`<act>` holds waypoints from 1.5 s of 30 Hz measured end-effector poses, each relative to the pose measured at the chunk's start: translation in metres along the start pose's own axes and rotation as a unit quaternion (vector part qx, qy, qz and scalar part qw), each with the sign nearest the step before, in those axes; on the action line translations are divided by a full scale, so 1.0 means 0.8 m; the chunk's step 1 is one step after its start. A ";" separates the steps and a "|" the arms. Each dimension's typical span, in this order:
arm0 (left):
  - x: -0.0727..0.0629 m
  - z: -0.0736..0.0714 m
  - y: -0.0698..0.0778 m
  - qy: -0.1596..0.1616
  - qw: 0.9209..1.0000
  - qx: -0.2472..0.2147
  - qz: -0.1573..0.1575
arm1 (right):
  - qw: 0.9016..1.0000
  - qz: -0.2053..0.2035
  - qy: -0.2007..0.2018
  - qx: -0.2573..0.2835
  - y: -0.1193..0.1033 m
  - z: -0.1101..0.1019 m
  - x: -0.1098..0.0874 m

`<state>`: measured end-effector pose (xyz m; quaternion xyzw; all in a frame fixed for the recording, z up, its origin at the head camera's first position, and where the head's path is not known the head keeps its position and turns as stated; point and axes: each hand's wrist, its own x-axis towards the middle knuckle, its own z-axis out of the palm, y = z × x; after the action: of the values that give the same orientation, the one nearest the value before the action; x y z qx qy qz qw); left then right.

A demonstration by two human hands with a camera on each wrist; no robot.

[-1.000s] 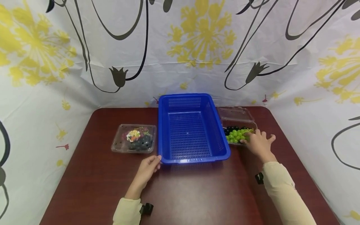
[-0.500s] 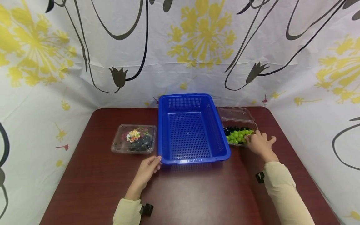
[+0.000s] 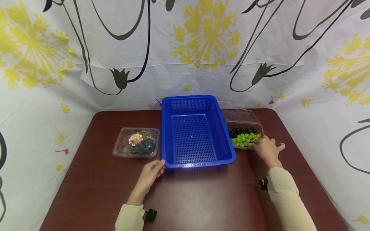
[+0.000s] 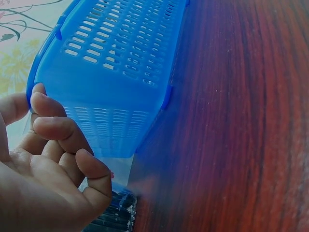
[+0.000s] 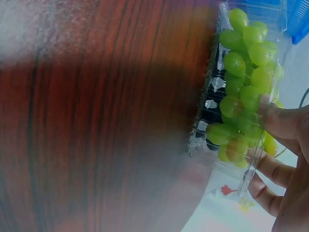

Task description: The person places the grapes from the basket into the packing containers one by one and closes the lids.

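With thumb and fingertips my left hand (image 3: pixel 150 173) pinches the near left corner of a blue plastic basket (image 3: pixel 199 165), on the rim. In the left wrist view its other fingers (image 4: pixel 63 130) curl loosely outside the basket wall. My right hand (image 3: pixel 267 149) reaches into an open clear plastic clamshell box (image 3: pixel 258 123) right of the basket. Its thumb and fingers grip the right end of a bunch of green grapes (image 3: pixel 242 140). The right wrist view shows the thumb (image 5: pixel 285 121) against these grapes at the box edge. Black grapes (image 3: pixel 242 131) lie behind the green ones.
A closed clear clamshell box (image 3: pixel 121 149) with a flower-shaped sticker and dark fruit inside sits left of the basket. All stand on a dark red-brown wooden table (image 3: pixel 202 199). A patterned white cloth (image 3: pixel 162 48) hangs behind the table and at both sides.
My right hand has shifted slightly at the right end of the green grapes, its fingers drawing in. The left hand keeps its hold on the basket rim. The head view has turned slightly.
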<state>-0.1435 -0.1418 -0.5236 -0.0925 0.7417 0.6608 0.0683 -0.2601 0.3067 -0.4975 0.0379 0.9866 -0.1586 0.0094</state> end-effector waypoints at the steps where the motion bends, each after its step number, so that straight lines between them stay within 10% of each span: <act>1: 0.000 0.000 0.000 0.000 1.000 0.000 0.000 | 1.000 0.004 0.001 0.004 0.000 0.000 0.000; 24: -0.004 0.000 0.001 0.003 1.000 0.012 -0.004 | 0.999 -0.041 -0.001 -0.020 0.005 -0.001 -0.021; 45: -0.003 0.001 0.001 0.005 1.000 0.007 -0.001 | 0.988 -0.075 0.123 0.058 0.035 -0.023 -0.025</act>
<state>-0.1411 -0.1408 -0.5222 -0.0958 0.7466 0.6551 0.0659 -0.2378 0.3377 -0.4885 -0.0165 0.9694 -0.2097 -0.1265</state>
